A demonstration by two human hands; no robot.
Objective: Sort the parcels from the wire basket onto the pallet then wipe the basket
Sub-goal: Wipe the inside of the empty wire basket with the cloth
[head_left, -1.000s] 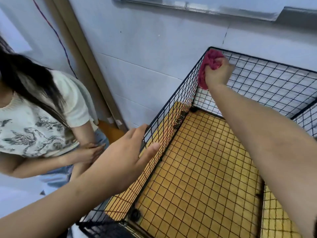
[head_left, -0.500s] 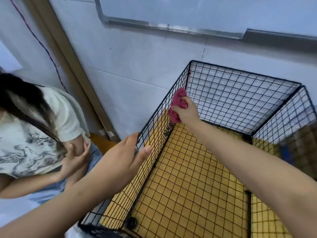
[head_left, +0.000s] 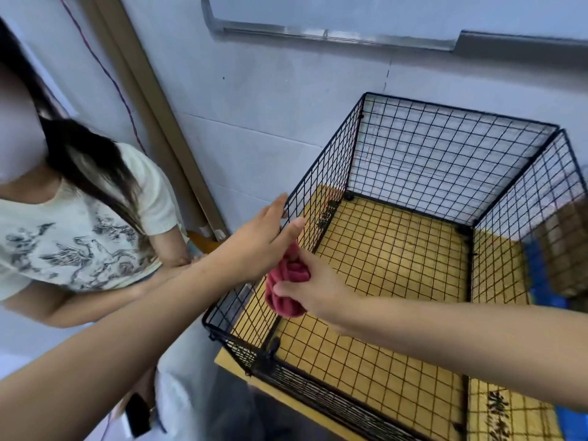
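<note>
A black wire basket [head_left: 445, 144] stands open-topped on a yellow board, with nothing lying inside it. My right hand [head_left: 318, 291] is shut on a crumpled pink cloth [head_left: 288, 286] and presses it against the inner face of the basket's left wall, low and near the front. My left hand [head_left: 261, 240] lies flat, fingers together, against the outside and top rim of that same left wall, just above the cloth. No parcels lie inside the basket.
A person in a pale printed T-shirt [head_left: 73, 237] stands close on the left, beside the basket. A white wall [head_left: 270, 128] and a brown upright strip [head_left: 165, 122] lie behind. Brown and blue shapes [head_left: 560, 259] show through the right wall.
My right hand has slid the pink cloth from the far top corner along the left wall down toward the near end. My left hand has moved onto the wall's rim.
</note>
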